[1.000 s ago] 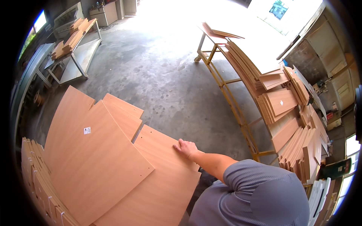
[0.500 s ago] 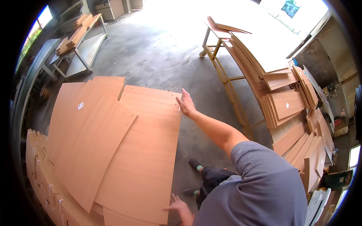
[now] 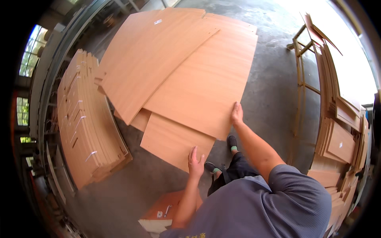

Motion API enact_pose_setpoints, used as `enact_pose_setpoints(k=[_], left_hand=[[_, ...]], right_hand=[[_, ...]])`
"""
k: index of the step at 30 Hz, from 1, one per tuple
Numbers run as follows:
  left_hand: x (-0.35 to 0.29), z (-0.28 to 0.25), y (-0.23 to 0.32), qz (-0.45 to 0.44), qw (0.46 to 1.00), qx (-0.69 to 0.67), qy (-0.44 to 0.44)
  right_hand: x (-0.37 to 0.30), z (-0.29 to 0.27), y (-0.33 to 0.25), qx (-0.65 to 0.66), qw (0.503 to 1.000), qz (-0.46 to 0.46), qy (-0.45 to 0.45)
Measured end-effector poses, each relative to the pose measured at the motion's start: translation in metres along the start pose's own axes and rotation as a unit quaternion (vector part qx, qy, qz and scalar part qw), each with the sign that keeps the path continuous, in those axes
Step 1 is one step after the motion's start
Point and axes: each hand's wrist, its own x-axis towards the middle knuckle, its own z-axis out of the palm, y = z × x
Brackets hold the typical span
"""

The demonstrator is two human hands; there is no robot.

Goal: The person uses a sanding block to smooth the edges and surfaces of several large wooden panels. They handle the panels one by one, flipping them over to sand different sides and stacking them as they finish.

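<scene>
The right hand (image 3: pixel 237 114), by the far corner of the large panel (image 3: pixel 202 87) half a second ago, is now at that panel's right edge, close to its near corner. The left hand (image 3: pixel 195 162), out of sight a second ago and then low beside the large panel, is now raised at the edge of the smaller panel (image 3: pixel 172 139), fingers extended and apart. The view has swung leftward: the smaller panel shows far more fully, the strapped board stack (image 3: pixel 85 119) comes well into sight, an orange sheet (image 3: pixel 164 204) appears on the floor (image 3: pixel 119 198), and the yellow-framed rack (image 3: pixel 300 79) sits farther right.
</scene>
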Motion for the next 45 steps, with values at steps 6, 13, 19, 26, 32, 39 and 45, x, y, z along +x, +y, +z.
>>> enact_pose_setpoints(k=[6,13,19,26,32,39,45], left_hand=[[-0.097,-0.006,-0.046,-0.151,0.984,0.086,0.030],[-0.120,0.009,-0.050,-0.176,0.983,0.012,0.045],[0.006,-0.018,0.003,0.002,0.995,0.076,0.062],[0.246,-0.049,0.025,0.146,0.965,0.216,0.007],[0.429,-0.120,-0.040,0.159,0.919,0.359,-0.033],[0.611,-0.242,-0.076,0.079,0.908,0.401,0.087],[0.666,-0.282,-0.078,0.003,0.935,0.338,0.108]], right_hand=[[0.035,-0.046,-0.041,-0.066,0.996,0.062,-0.023],[0.088,-0.090,-0.051,-0.111,0.992,0.062,0.005],[0.159,-0.135,-0.033,-0.168,0.982,0.083,0.019],[0.153,-0.146,-0.087,-0.515,0.853,-0.032,0.077],[0.003,0.002,-0.133,-0.203,0.974,-0.065,-0.078],[-0.063,0.213,-0.165,-0.021,0.950,0.270,-0.154],[-0.030,0.261,-0.138,0.011,0.977,0.200,0.078]])
